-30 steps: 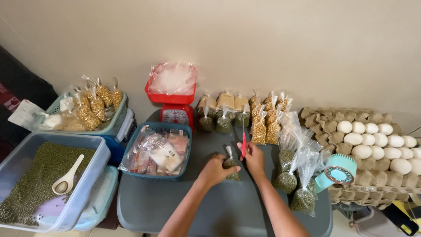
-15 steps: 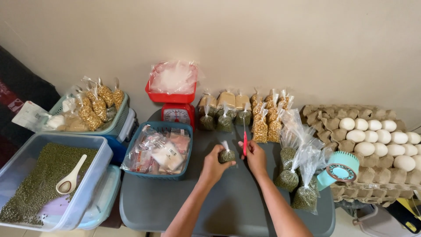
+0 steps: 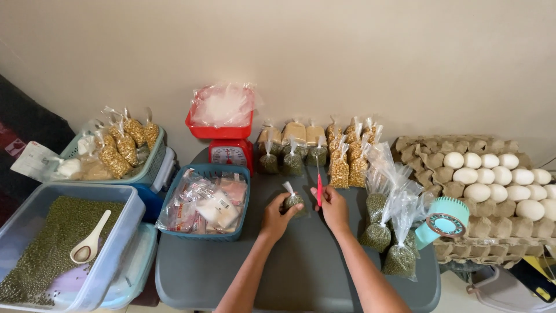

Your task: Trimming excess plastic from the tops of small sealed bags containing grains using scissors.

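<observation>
Two hands meet at the middle of the grey table. My left hand has its fingers curled around a small knotted bag of green beans, holding it on the tabletop. My right hand grips red scissors, blades pointing away from me. Just beyond stand rows of filled bags and a red scale; egg trays sit right.
</observation>
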